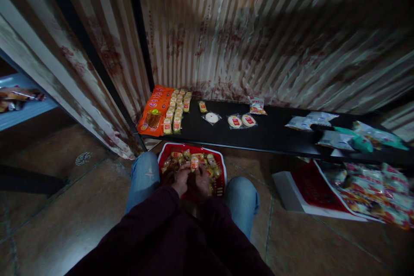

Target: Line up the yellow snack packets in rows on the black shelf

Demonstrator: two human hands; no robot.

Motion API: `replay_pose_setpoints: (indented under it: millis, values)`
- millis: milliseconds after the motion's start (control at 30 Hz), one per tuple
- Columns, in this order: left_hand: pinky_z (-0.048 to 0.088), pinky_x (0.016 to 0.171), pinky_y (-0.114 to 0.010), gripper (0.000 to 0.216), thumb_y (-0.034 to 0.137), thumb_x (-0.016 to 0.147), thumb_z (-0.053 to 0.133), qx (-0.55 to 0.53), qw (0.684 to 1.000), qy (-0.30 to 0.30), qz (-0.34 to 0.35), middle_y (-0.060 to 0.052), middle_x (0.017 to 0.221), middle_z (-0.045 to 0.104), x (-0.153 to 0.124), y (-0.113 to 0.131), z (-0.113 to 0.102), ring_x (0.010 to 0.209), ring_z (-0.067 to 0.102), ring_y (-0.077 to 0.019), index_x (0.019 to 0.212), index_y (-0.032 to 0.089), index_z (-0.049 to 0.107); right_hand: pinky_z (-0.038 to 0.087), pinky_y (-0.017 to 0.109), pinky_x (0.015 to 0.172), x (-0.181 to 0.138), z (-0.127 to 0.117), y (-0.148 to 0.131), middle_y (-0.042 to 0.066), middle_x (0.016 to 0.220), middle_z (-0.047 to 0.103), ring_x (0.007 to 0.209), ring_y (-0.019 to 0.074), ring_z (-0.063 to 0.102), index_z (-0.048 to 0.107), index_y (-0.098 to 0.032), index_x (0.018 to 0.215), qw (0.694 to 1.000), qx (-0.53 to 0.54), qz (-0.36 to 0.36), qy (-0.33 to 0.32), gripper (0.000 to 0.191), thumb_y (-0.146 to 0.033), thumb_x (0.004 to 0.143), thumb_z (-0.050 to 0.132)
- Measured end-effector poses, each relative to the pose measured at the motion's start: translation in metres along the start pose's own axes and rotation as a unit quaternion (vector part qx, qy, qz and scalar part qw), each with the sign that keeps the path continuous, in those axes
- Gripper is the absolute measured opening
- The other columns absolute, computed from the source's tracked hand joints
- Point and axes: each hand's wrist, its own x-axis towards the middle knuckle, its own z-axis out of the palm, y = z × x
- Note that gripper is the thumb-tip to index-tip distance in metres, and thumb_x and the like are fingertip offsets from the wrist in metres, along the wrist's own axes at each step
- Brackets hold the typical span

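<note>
Between my knees sits a red basket (224, 168) with a white rim, filled with small yellow wrapped snacks. Over it, my left hand (182, 178) and my right hand (203, 182) pinch one small snack packet (194, 162) from either side, its red and white label facing up. On the black shelf ahead, matching snack packets (177, 110) stand in tight rows beside a large orange snack bag (156, 110). A single yellow packet (202, 106) lies apart, near a round white wrapped cake (211, 117).
Two round red-labelled cakes (242, 121) and an upright pouch (257, 105) are mid-shelf. Silvery and green bags (336, 139) lie to the right. A second red basket (318, 185) of bags stands below on the tiled floor. A black post (139, 26) rises at the shelf's left end.
</note>
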Motion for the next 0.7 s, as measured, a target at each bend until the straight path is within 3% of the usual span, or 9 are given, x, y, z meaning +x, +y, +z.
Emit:
replay_pose_setpoints:
  millis: [367,700]
  values:
    - [0.049,0.080,-0.028,0.029,0.003,0.053,0.060,-0.031,0.999,0.034,-0.011,-0.003,0.080,0.072,0.000,0.006,0.005,0.083,0.066,-0.0163,0.077,0.016,0.069,0.049,0.040,0.089,0.006,0.003,0.000,0.017,0.105,0.070,0.098,0.0267,0.064,0.066,-0.012,0.105,0.996,0.049,0.071,0.038,0.049,-0.043,0.076,0.042]
    - [0.049,0.072,-0.029,0.028,0.016,0.049,0.076,-0.031,0.999,0.023,0.034,-0.003,0.075,0.071,-0.008,0.018,0.019,0.071,0.065,-0.0155,0.077,0.015,0.071,0.047,0.043,0.089,0.001,-0.006,-0.035,0.013,0.099,0.071,0.095,0.0270,0.063,0.064,-0.018,0.109,0.997,0.054,0.022,0.041,0.047,-0.048,0.081,0.042]
